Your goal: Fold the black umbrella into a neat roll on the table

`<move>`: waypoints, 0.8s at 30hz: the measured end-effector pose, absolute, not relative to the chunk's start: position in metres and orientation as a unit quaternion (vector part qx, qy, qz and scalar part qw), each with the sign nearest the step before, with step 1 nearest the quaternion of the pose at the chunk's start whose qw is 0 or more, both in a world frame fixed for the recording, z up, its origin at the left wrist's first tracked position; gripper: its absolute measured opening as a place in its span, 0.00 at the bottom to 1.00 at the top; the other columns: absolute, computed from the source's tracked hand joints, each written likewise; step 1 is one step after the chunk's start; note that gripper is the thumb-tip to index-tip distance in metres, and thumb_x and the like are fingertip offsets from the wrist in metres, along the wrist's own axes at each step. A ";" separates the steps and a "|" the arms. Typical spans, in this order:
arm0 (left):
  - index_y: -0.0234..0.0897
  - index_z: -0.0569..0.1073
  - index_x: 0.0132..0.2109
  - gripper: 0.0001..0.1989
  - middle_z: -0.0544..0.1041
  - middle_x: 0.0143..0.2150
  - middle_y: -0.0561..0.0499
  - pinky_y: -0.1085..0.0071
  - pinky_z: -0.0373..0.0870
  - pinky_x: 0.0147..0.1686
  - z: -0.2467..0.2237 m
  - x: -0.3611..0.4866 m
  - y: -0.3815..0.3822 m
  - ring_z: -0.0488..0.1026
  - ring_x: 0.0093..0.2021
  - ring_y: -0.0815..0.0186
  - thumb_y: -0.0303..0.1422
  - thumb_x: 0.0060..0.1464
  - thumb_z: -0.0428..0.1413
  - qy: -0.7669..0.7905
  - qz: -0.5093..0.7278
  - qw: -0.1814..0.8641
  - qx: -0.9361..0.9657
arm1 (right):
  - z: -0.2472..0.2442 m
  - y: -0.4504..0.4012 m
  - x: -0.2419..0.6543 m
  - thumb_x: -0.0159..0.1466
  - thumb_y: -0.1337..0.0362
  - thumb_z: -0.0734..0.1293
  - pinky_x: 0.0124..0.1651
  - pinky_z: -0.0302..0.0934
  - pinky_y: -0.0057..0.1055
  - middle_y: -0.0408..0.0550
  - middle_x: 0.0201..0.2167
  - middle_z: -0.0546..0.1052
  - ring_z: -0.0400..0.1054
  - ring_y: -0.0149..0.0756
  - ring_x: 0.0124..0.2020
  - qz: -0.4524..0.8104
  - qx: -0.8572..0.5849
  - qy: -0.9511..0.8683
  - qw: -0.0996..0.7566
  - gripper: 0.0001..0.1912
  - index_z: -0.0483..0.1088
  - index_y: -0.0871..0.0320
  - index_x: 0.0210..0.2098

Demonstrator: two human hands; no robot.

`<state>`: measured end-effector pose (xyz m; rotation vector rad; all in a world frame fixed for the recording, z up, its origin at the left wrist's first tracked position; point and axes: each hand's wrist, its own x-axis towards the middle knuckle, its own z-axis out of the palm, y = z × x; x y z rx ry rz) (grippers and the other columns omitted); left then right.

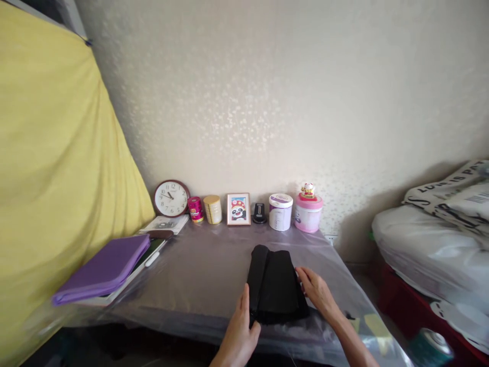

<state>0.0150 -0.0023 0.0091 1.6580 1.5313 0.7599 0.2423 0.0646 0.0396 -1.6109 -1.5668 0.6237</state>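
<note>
In the head view, two bare hands are at one black bundle (278,285), which lies on the near part of one table (191,272), right of its middle. The left hand (240,326) has its thumb and fingers around the bundle's near left corner; the right hand (316,289) pinches its right edge, fingers close together. The bundle's dark surface hides most detail, so it may be a folded bag or simply cloth; I cannot tell which.

Along the wall stand one round clock (171,199), four containers, one framed panda picture (239,209) and one small black device (260,213). The four are one magenta tin (195,209), one yellow-lidded canister (213,210), one white tub (280,212) and one pink tub (307,214), the last bearing one cat figurine (307,190).

At the table's left lie one purple folder (101,267), one white pen-like stick (152,259) just beside it, and one printed booklet (165,224) behind. One yellow curtain (61,153) hangs on that side. One green can (431,346) shows at lower right.
</note>
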 end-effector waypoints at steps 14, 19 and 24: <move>0.37 0.29 0.63 0.40 0.55 0.60 0.41 0.74 0.61 0.42 0.012 0.025 0.004 0.69 0.44 0.65 0.25 0.47 0.43 0.627 0.193 0.254 0.711 | 0.051 0.080 0.215 0.52 0.58 0.65 0.23 0.63 0.24 0.39 0.21 0.70 0.67 0.29 0.23 0.456 -0.581 -0.501 0.451 0.18 0.68 0.58 0.42; 0.32 0.31 0.63 0.40 0.54 0.60 0.37 0.73 0.62 0.43 0.010 0.028 0.005 0.69 0.45 0.63 0.24 0.47 0.43 0.638 0.176 0.240 0.710 | 0.070 0.086 0.192 0.51 0.56 0.67 0.26 0.62 0.24 0.39 0.23 0.71 0.67 0.28 0.24 0.488 -0.530 -0.486 0.494 0.21 0.68 0.59 0.41; 0.28 0.34 0.63 0.39 0.52 0.61 0.34 0.68 0.64 0.42 0.018 0.034 0.005 0.70 0.44 0.58 0.22 0.46 0.43 0.659 0.132 0.231 0.704 | 0.071 0.099 0.168 0.51 0.56 0.67 0.25 0.61 0.24 0.38 0.21 0.69 0.65 0.26 0.22 0.515 -0.496 -0.485 0.503 0.22 0.67 0.60 0.43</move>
